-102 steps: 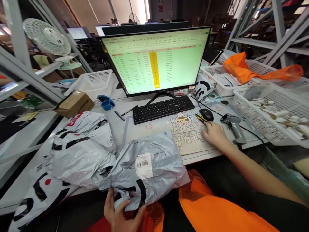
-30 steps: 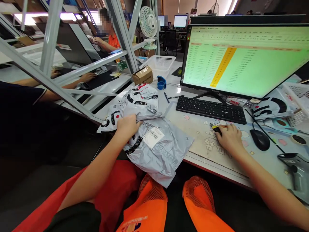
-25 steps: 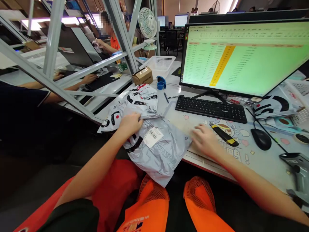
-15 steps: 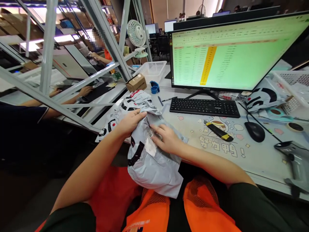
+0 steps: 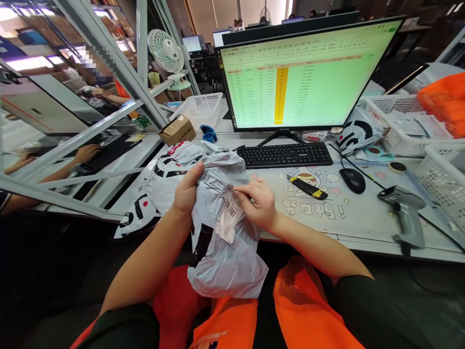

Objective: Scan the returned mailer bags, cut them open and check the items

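Observation:
A grey plastic mailer bag [image 5: 225, 261] with black markings and a white barcode label [image 5: 229, 213] hangs over the desk's front edge above my lap. My left hand [image 5: 187, 189] is closed on the bag's upper left part. My right hand [image 5: 256, 203] is closed on the bag's upper right edge beside the label. More grey mailer bags [image 5: 167, 169] are piled on the desk just left of it. A black and yellow utility knife [image 5: 308, 186] lies on the printed desk mat [image 5: 327, 208], to the right of my right hand.
A monitor [image 5: 301, 77] showing a green spreadsheet stands behind a black keyboard [image 5: 285, 155]. A mouse [image 5: 351, 179] and a barcode scanner [image 5: 405, 213] lie to the right. White baskets [image 5: 395, 104] stand at far right. A cardboard box [image 5: 178, 130], fan [image 5: 165, 51] and another person's arms [image 5: 54, 165] are at left.
My right hand left the utility knife on the mat and came over to the grey bag. Both hands have lifted the bag's top off the desk. My view swung right.

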Motion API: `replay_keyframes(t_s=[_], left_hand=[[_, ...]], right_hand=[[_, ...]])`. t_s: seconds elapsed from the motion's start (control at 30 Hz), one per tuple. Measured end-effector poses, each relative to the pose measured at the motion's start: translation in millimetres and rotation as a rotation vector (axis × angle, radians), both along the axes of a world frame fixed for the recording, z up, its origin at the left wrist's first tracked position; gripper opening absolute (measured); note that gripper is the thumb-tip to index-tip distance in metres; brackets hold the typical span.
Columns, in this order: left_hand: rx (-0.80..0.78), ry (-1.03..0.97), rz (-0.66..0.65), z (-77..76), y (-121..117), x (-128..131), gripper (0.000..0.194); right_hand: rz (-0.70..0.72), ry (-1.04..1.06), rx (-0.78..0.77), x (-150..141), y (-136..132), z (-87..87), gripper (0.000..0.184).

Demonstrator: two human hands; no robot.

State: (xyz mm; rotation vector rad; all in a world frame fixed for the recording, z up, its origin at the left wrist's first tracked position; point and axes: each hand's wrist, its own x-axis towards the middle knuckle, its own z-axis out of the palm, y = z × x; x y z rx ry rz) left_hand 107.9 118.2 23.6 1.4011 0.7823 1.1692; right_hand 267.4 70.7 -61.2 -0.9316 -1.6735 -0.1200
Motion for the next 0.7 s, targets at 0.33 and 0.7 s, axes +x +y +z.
replay_keyframes(t_s=[0.33, 0.7], left_hand=[[0.045, 0.090, 0.040, 3.7, -3, 9, 0.055], [0.038, 0.122, -0.007, 3.2, -12, 5, 0.056]], right_hand=[[0.055, -0.121, 0.125, 5, -5, 13.3, 0.018], [0.071, -0.305, 0.146, 12, -1, 32.6, 0.024]])
